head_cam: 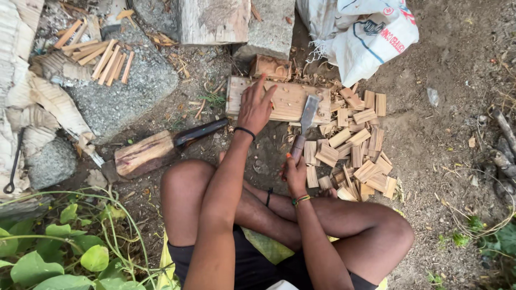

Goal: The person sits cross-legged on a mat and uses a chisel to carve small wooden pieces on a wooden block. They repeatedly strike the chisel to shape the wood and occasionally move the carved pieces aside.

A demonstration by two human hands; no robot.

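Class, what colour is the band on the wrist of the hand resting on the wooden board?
Black wristband, head view.

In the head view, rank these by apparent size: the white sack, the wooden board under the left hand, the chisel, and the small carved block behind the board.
Largest to smallest:
1. White sack, partly cut off by the frame
2. Wooden board
3. Chisel, held by the right hand
4. Small carved block

The chisel is longer than the block but thin, so the last two are close.
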